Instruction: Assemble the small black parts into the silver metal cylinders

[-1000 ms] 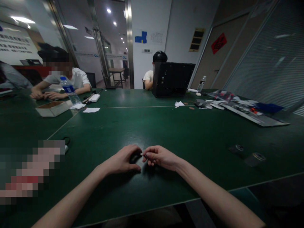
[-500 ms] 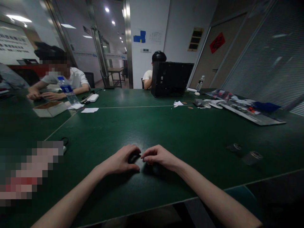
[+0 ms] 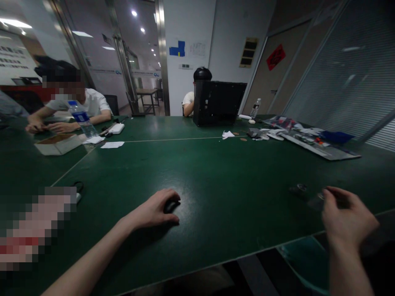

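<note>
My left hand (image 3: 156,210) rests on the green table (image 3: 222,176), its fingers curled over a small dark object (image 3: 171,205) that I cannot make out. My right hand (image 3: 347,220) is far out to the right, near the table's front edge, with its fingers curled and smeared by motion. Its fingertips are right beside a small dark roll (image 3: 317,201) lying on the table. I cannot tell whether they touch the roll. A second small dark roll (image 3: 298,189) lies a little further left.
Two other people sit at the far side: one in a white shirt (image 3: 92,102) at the left behind a water bottle (image 3: 80,119) and an open box (image 3: 58,144), one behind a black case (image 3: 219,102). Papers and a long grey panel (image 3: 321,148) lie at back right.
My right hand has left the spot beside my left hand and swung far right to the small rolls. My left hand has stayed on the dark object. The view turned slightly right.
</note>
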Demonstrator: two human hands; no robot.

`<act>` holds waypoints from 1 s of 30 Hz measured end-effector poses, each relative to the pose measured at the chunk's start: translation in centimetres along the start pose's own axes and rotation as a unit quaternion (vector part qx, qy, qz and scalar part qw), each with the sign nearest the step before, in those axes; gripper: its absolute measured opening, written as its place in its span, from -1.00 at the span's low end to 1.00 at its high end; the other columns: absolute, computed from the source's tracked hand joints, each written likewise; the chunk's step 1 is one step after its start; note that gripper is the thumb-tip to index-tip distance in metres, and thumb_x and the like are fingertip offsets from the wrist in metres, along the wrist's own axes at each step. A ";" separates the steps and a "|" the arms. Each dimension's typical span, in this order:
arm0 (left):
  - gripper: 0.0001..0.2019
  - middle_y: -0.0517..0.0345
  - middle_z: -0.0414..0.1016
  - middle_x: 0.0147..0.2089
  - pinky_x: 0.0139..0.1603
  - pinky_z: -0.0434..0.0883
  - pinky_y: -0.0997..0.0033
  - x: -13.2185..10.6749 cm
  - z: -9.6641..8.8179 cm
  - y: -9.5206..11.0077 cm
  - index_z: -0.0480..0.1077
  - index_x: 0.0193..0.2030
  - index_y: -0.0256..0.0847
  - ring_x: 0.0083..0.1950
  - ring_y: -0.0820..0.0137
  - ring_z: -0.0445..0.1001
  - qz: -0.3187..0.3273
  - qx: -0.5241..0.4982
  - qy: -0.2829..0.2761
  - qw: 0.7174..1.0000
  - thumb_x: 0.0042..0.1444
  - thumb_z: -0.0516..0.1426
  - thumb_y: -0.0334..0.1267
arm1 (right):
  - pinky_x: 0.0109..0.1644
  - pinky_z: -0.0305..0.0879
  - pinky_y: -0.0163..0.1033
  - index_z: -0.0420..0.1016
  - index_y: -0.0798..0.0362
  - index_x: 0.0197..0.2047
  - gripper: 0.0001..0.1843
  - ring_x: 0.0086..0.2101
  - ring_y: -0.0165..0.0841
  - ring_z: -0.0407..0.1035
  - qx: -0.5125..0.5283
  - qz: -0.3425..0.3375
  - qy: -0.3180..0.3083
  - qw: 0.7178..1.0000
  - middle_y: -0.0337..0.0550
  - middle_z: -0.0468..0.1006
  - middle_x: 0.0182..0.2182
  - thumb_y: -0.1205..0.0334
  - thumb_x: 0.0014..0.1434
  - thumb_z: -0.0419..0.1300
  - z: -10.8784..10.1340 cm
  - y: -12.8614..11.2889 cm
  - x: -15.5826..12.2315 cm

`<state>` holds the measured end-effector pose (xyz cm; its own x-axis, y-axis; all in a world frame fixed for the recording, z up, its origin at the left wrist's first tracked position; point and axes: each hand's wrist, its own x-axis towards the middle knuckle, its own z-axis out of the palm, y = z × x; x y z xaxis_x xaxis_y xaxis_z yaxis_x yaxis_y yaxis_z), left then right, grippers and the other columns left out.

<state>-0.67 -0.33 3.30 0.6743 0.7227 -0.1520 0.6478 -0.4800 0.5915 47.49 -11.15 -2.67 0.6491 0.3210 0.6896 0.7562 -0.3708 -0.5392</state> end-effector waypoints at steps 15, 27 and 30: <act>-0.54 0.11 0.30 0.06 0.08 0.27 0.18 0.0 0.0 -0.1 0.31 0.00 -0.08 0.08 0.18 0.28 -0.002 -0.006 -0.005 1.000 -0.02 0.20 0.05 | -0.28 0.20 -0.14 0.54 0.03 -0.19 -0.63 -0.34 -0.13 0.41 -0.072 0.029 -0.028 0.997 -0.04 0.54 -0.36 0.02 0.02 0.12 1.0 5.6 1.9; -0.53 0.12 0.29 0.07 0.06 0.28 0.21 0.1 0.0 -0.2 0.30 0.00 -0.07 0.09 0.18 0.27 -0.009 -0.006 -0.008 1.000 -0.02 0.20 0.06 | -0.28 0.16 -0.08 0.55 0.01 -0.27 -0.68 -0.37 -0.14 0.35 -0.071 0.114 -0.076 0.988 0.00 0.54 -0.35 0.01 -0.07 0.22 1.4 6.6 2.6; -0.53 0.13 0.31 0.06 0.05 0.28 0.24 0.1 0.0 -0.2 0.31 0.00 -0.07 0.08 0.19 0.28 -0.005 -0.003 -0.002 1.000 -0.02 0.21 0.05 | -0.27 0.19 -0.06 0.54 -0.01 -0.32 -0.71 -0.38 -0.12 0.36 -0.051 0.133 -0.060 0.988 -0.01 0.54 -0.37 0.01 -0.11 0.24 1.5 7.1 2.9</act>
<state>-0.74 -0.22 3.18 0.6688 0.7258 -0.1611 0.6527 -0.4695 0.5947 54.83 -11.55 -5.24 0.8338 0.2997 0.4636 0.5489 -0.5397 -0.6384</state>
